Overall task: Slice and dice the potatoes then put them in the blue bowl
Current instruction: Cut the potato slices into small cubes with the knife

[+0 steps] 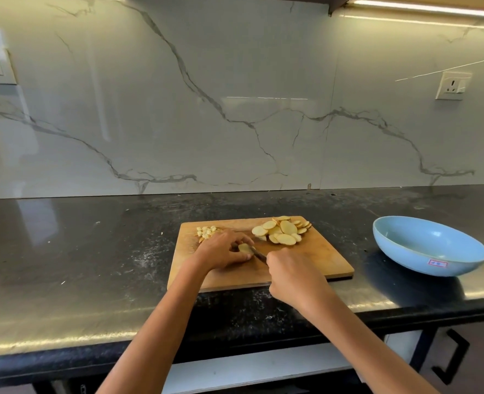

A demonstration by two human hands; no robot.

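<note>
Black worktop (pixel 93 251). Left hand (pixel 220 251) pins thin, likely slippery potato slice (pixel 245 248); right hand (pixel 292 274) grips knife (pixel 259 255).

Pretty clearly a home kitchen. There's a dark speckled stone tabletop (pixel 93 251) with a wooden cutting board (pixel 306 263) sitting on it, covered in potato slices (pixel 282 230). Behind the cutting board runs a white marble-look backsplash (pixel 178 109) with grey veins, plus a wall socket (pixel 452 85) up to the right of it. A light strip (pixel 428 8) glows under the upper cabinets, and below the board's right there's a cabinet door with a black handle (pixel 452 356).
</note>
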